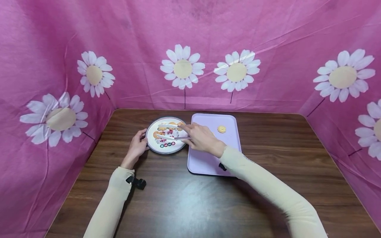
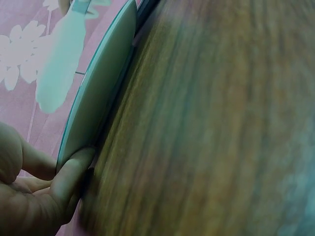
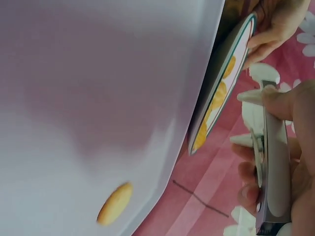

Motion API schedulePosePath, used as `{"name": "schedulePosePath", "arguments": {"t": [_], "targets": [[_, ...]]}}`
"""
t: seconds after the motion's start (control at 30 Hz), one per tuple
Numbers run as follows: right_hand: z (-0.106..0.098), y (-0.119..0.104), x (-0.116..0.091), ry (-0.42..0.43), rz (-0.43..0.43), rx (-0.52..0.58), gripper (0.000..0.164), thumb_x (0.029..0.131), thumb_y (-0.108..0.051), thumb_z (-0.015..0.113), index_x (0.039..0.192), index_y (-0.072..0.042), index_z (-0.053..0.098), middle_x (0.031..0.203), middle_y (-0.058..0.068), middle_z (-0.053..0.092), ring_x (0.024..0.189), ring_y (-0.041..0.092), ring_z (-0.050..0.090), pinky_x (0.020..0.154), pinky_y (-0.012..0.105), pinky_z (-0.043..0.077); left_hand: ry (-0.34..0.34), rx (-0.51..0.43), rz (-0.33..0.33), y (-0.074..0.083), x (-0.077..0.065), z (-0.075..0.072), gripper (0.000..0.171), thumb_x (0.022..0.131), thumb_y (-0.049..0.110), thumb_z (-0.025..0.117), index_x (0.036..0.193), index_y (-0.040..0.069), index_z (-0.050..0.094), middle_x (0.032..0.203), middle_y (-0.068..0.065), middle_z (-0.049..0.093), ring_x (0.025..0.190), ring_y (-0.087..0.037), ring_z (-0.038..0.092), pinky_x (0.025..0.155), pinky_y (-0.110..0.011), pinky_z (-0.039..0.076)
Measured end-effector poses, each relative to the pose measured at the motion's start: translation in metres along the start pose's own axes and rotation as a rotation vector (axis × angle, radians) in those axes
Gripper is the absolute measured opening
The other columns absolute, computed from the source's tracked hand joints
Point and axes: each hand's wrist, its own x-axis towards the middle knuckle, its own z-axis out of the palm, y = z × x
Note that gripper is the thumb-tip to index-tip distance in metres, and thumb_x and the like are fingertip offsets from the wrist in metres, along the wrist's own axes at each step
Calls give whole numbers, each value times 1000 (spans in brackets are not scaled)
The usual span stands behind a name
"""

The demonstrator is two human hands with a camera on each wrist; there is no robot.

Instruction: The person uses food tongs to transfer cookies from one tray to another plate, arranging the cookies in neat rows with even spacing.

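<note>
My left hand (image 1: 138,145) grips the left rim of a round white plate (image 1: 153,142) with a dark edge and printed red characters. In the left wrist view, the thumb lies over the rim and fingers reach under the plate. Several round cookies (image 3: 218,96) lie on the plate. My right hand (image 1: 203,137) holds a pair of tongs (image 1: 166,137) with pale, flat tips, its arms spread apart over the plate. In the right wrist view nothing shows between the tips. A scalloped yellow cookie (image 1: 221,129) lies on the lavender tray (image 1: 205,162), beyond the right hand.
The tray stands just right of the plate, partly beneath the right forearm. Both are on a dark wooden table (image 1: 166,191). A pink cloth (image 1: 143,66) with white daisies hangs along the table's back and sides.
</note>
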Motion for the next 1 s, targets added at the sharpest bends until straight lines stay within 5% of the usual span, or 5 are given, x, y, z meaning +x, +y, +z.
{"name": "schedulePosePath", "arguments": {"t": [0.5, 1.0], "targets": [[-25, 39, -46, 87, 96, -2, 59, 96, -40, 73, 146, -13, 58, 117, 10, 77, 90, 24, 64, 61, 45, 60, 5, 23, -25, 2, -4, -1, 53, 110, 6, 35, 163, 6, 31, 156, -26, 42, 126, -31, 53, 84, -22, 59], [-26, 71, -97, 85, 188, -16, 58, 97, -43, 71, 142, -9, 60, 118, 17, 75, 103, 32, 71, 67, 54, 63, -9, 25, -37, 2, 0, -2, 54, 110, 7, 34, 164, 8, 29, 161, -24, 39, 129, -32, 52, 85, -23, 59]]}}
